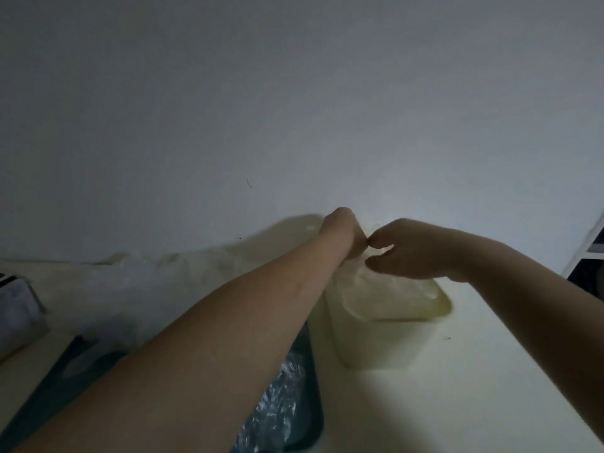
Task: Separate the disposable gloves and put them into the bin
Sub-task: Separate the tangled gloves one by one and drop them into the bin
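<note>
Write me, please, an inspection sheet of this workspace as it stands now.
Surface: pale table, dimly lit, set against a wall.
Job's things: pale bin on the table, with clear film inside; a clear glove hangs into it below the hands; a dark tray beside the bin holds crumpled gloves.
Clutter: plastic heap along the wall; grey box at far left.
Grips: left hand and right hand meet fingertip to fingertip above the bin; the right pinches the clear glove; the left's fingers are hidden.
Cables: nothing seen.
Surroundings: plain wall; white frame at the right edge.
</note>
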`<act>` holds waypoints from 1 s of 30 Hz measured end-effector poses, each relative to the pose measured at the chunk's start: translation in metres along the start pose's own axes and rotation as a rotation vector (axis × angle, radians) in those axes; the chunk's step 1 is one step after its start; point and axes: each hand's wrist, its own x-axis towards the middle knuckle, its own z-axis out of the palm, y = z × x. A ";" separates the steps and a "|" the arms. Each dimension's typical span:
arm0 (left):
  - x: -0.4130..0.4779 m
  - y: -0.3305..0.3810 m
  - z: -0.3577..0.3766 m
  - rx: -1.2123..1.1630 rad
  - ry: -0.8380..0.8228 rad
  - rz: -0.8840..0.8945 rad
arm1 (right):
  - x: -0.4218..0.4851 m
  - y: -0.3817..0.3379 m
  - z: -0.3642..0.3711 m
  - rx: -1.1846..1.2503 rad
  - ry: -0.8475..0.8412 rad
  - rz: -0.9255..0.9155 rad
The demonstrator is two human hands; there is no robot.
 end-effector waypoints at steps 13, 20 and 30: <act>-0.070 -0.056 -0.084 -0.129 0.037 0.205 | 0.046 -0.020 0.064 -0.358 -0.289 0.085; -0.164 -0.125 -0.130 0.283 -0.225 0.289 | 0.014 -0.087 0.048 -0.244 0.310 -0.082; -0.185 -0.210 -0.104 0.601 -0.174 0.373 | 0.013 -0.133 0.122 0.291 0.035 -0.364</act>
